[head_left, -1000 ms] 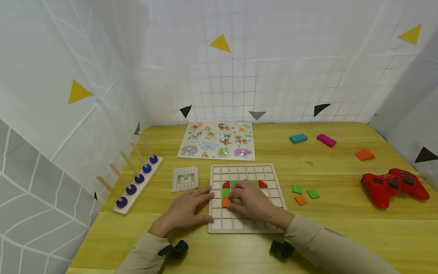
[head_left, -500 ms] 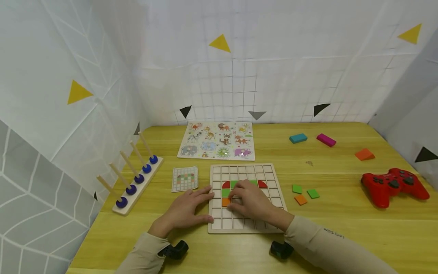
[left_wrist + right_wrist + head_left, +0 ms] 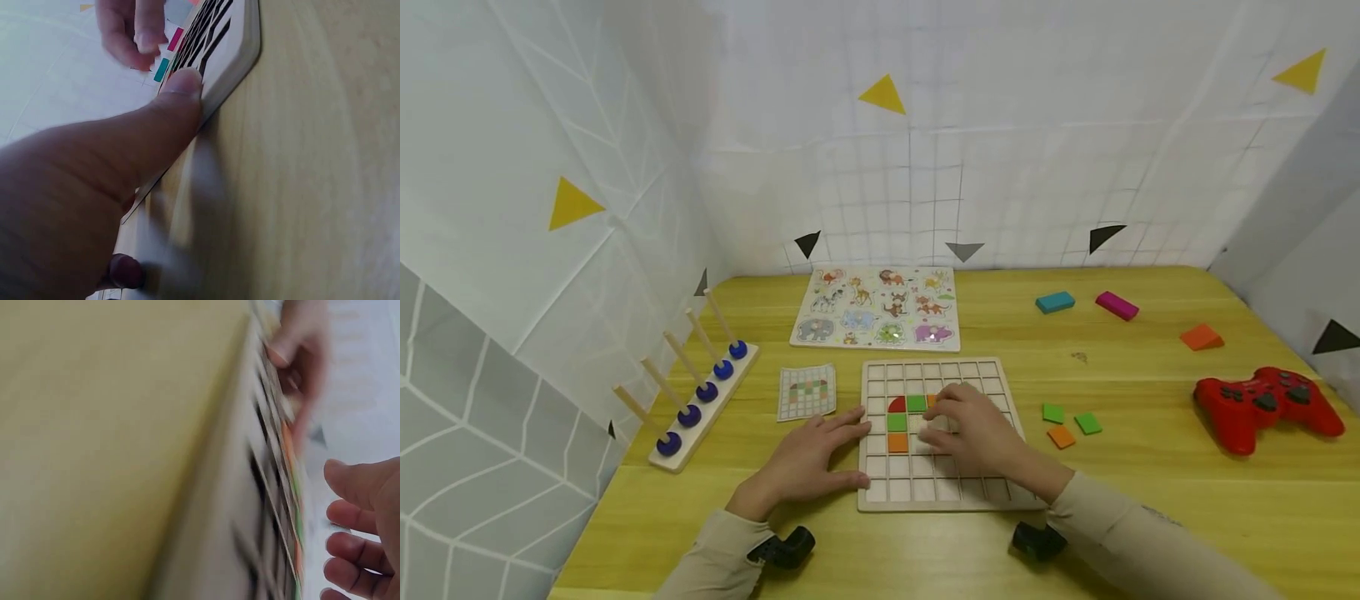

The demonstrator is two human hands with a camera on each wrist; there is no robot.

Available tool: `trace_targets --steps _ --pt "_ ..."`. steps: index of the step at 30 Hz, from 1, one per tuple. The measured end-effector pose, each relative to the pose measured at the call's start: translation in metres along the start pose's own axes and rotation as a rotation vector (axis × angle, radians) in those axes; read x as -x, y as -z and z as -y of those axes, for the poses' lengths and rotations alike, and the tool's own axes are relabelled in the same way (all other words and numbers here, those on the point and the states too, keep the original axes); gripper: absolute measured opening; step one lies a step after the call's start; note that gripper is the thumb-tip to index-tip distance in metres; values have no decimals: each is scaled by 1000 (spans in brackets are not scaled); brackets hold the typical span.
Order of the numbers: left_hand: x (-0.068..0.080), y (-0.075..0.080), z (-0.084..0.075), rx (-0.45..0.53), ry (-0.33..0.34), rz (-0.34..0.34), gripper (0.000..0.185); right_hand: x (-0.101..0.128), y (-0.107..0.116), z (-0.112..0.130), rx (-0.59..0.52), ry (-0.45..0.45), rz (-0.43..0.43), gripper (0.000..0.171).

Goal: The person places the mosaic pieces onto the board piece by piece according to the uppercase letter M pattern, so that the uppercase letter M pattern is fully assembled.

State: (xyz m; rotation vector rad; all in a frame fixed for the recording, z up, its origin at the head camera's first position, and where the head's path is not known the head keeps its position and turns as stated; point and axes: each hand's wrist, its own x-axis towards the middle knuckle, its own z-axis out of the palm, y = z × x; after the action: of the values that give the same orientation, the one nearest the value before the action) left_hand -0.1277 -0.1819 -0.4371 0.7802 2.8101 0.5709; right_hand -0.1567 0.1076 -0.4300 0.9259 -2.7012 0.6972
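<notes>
A wooden grid board lies on the yellow table in front of me. On its left part sit a red quarter-round tile, two green tiles and an orange tile. My left hand lies flat beside the board, fingers straight, thumb against the board's edge. My right hand hovers over the board's middle with loosely bent fingers; nothing shows in them. It hides the tiles under it.
Three loose tiles, two green and one orange, lie right of the board. A pattern card and peg rack are left. An animal puzzle lies behind. A red game controller and coloured blocks sit far right.
My right hand has slid right across the board, uncovering the left tiles and covering the right red one. The left hand has stayed put.
</notes>
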Motion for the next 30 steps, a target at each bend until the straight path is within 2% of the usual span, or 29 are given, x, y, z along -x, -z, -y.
trace_targets --steps 4,8,14,19,22,30 --pt "0 0 0 -3 -1 2 74 23 32 -43 -10 -127 -52 19" --pt "1 1 1 -10 -1 -3 73 53 65 -87 2 -241 -30 20" --pt "2 2 2 -4 -10 -5 73 91 94 -129 30 -265 27 24" --pt "3 2 3 9 5 5 74 101 99 -139 61 -212 102 32" --pt "3 1 2 13 2 3 73 103 98 -140 95 -185 115 32" --pt "0 1 0 4 -17 -1 72 107 97 -136 112 -207 30 22"
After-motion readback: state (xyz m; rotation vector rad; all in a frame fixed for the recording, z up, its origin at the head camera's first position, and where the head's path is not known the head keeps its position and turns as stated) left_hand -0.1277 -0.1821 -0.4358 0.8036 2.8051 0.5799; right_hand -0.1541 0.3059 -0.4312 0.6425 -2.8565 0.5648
